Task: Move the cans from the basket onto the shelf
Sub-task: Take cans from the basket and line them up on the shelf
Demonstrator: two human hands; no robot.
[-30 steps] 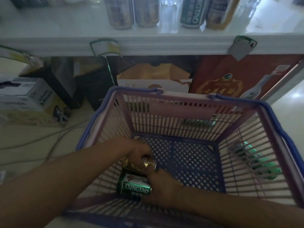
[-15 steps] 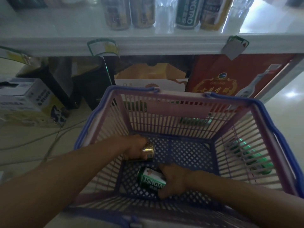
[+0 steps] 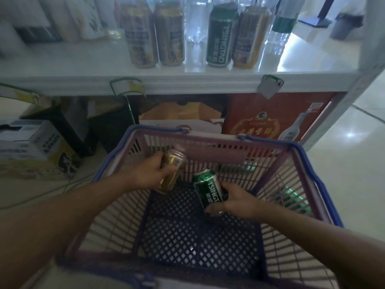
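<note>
Left hand [image 3: 151, 174] gripped gold metal can [image 3: 173, 172]; right hand [image 3: 233, 202] gripped green Tsingtao can [image 3: 207, 191]. Both cans tilted, inside pink-and-blue plastic basket [image 3: 216, 137], below white shelf [image 3: 83, 61].

A basket [image 3: 210, 140] sits on the floor in front of a shelf [image 3: 187, 80]. Inside it, the left hand [image 3: 152, 174] holds one can [image 3: 173, 174], left of another can [image 3: 208, 192] held by the right hand [image 3: 235, 203]. Four cans [image 3: 179, 36] stand in a row on the shelf behind.
</note>
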